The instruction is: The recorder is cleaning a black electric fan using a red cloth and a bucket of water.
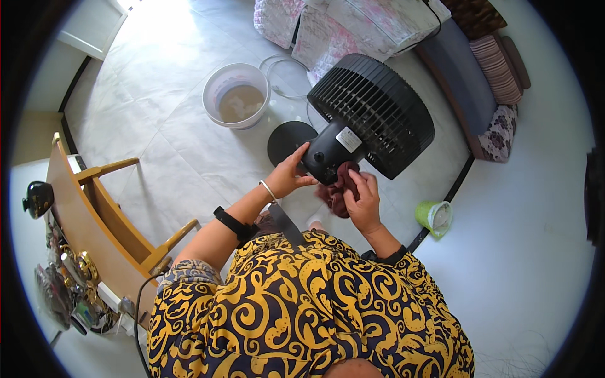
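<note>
Right hand [364, 200] grips bunched maroon fabric cloth [336, 198] at near-right side of black rounded plastic fan housing [329, 151]; left hand [290, 178] clasps its left end.

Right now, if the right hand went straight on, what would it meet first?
Past the maroon cloth it holds, the right hand would likely meet the black fan motor housing; any gap is hard to judge.
</note>
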Motion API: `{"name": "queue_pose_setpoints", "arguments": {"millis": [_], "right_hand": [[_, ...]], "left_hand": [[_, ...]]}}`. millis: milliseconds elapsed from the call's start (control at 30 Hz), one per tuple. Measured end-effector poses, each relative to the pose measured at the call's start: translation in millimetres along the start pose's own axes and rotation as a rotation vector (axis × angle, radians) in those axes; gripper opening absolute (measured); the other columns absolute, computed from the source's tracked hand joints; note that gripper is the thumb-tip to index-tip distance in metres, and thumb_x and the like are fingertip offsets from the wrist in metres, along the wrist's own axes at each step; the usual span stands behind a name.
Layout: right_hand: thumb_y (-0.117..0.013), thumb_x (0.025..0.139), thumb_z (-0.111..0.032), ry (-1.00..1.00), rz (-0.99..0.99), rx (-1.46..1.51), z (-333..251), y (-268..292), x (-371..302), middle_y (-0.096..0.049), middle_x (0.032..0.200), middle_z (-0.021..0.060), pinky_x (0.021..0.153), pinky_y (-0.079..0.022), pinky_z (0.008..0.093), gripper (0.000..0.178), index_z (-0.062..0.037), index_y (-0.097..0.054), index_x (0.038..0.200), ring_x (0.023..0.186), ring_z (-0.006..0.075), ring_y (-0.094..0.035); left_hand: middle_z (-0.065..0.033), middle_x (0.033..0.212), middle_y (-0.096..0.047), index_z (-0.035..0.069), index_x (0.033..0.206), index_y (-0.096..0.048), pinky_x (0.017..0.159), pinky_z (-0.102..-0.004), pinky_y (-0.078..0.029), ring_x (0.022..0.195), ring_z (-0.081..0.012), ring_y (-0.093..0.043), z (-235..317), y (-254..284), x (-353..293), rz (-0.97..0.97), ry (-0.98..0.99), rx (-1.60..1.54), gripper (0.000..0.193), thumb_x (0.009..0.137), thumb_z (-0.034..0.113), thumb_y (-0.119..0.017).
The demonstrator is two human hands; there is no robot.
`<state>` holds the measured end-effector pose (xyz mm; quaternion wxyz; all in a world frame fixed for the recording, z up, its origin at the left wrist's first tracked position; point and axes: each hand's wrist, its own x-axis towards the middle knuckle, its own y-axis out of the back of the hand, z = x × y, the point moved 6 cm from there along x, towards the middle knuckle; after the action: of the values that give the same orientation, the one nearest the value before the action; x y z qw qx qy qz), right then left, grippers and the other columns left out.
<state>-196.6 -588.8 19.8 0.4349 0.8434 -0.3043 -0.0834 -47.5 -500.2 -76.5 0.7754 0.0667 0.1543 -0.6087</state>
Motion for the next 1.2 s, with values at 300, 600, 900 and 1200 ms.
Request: {"name": "queue_pose_setpoints", "arguments": {"millis": [300, 600, 900, 1200], "right_hand": [[-0.056, 0.070, -0.003, -0.020, 0.013, 0.018, -1, 24, -15, -0.053, 0.099, 0.0144, 0.080, -0.045, 0.0354, 0.039, -0.0062, -0.056, 0.109, 0.089, 0.0303, -0.054], [-0.063, 0.070, -0.011, -0.175, -0.182, 0.092, -13, -10, -12, -0.055, 0.088, 0.0171, 0.070, -0.046, 0.0360, 0.031, 0.0020, -0.053, 0.097, 0.079, 0.0336, -0.055], [-0.062, 0.071, -0.022, 0.066, -0.257, -0.241, -57, 2, 33, -0.053, 0.077, 0.0075, 0.054, -0.046, 0.0361, 0.014, -0.0112, -0.059, 0.080, 0.064, 0.0278, -0.057], [-0.062, 0.062, -0.030, -0.244, -0.546, -0.502, -33, -12, 100, -0.061, 0.069, 0.0140, 0.060, -0.047, 0.0378, 0.027, -0.0054, -0.059, 0.072, 0.067, 0.0323, -0.059]], "left_hand": [[-0.0231, 0.112, -0.053, 0.006, 0.135, -0.027, 0.075, -0.0309, -0.048, 0.082, -0.0235, -0.064, 2, 7, -3, 0.034, 0.032, 0.102, 0.088, 0.067, 0.032, -0.077], [-0.0268, 0.104, -0.057, 0.006, 0.132, -0.031, 0.081, -0.0371, -0.046, 0.095, -0.0359, -0.058, 0, 6, 6, 0.071, -0.070, 0.218, 0.086, 0.066, 0.041, -0.075], [-0.0130, 0.101, -0.061, 0.012, 0.138, -0.026, 0.073, -0.0287, -0.048, 0.082, -0.0183, -0.061, -19, 1, -4, -0.044, 0.107, -0.140, 0.078, 0.075, 0.029, -0.070], [-0.0150, 0.095, -0.062, 0.016, 0.133, -0.039, 0.076, -0.0311, -0.048, 0.083, -0.0221, -0.061, -17, 3, 2, 0.085, 0.043, 0.113, 0.067, 0.073, 0.031, -0.068]]}}
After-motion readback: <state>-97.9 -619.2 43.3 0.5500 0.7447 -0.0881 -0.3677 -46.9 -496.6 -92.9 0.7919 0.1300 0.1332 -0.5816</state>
